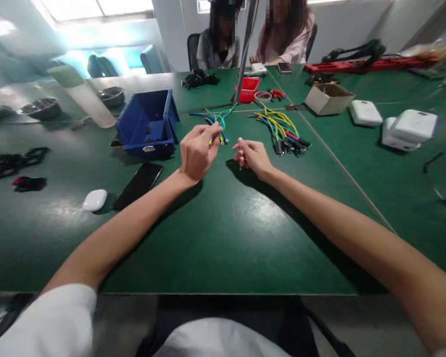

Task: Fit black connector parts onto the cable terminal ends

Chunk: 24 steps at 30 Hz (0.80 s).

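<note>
My left hand (199, 151) is closed in a pinch, with its fingertips over a small bundle of blue and green wires (223, 119) with ring terminals at their near ends. Whatever lies between those fingertips is hidden. My right hand (254, 157) hovers just to the right, its fingers loosely curled and slightly apart, with nothing clear in them. Beyond it lies a larger bundle of yellow, green and blue wires (280, 124), whose near ends carry black and red sleeves.
Left of my hands stand a blue bin (148, 121), a black phone (139, 186) and a white case (95, 200). A grey pole (245, 49) rises near a red container (247, 89). A cardboard box (329, 98) and white devices (412, 128) sit right. Two people sit opposite.
</note>
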Each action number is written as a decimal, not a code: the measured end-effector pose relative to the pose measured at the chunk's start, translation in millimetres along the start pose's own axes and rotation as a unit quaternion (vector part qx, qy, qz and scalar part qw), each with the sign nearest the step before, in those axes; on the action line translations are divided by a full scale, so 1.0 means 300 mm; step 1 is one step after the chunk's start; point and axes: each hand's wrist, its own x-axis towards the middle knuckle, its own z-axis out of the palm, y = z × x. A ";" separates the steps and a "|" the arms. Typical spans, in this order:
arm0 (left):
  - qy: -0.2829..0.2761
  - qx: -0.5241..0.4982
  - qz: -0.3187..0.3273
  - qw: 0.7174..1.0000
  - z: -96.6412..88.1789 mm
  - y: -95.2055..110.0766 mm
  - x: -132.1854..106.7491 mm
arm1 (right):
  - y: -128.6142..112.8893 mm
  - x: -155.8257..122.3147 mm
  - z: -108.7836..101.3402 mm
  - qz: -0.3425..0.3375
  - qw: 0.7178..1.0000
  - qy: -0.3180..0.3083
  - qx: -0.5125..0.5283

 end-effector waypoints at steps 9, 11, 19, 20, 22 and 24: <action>-0.047 0.007 0.101 0.994 -0.014 0.054 -0.036 | -0.068 -0.024 0.019 0.095 0.984 -0.043 0.145; -0.059 0.011 0.128 0.990 -0.007 0.063 -0.047 | -0.074 -0.026 0.027 0.116 0.978 -0.063 0.165; -0.098 0.022 0.280 0.955 0.006 0.069 -0.078 | -0.071 -0.025 0.019 0.143 0.962 -0.066 0.223; -0.096 0.019 0.292 0.951 0.009 0.067 -0.080 | -0.068 -0.024 0.013 0.142 0.961 -0.068 0.225; -0.091 0.005 0.306 0.948 0.016 0.062 -0.082 | -0.060 -0.019 0.002 0.132 0.962 -0.077 0.228; -0.088 -0.007 0.304 0.949 0.022 0.061 -0.083 | -0.048 -0.014 -0.005 0.116 0.964 -0.084 0.224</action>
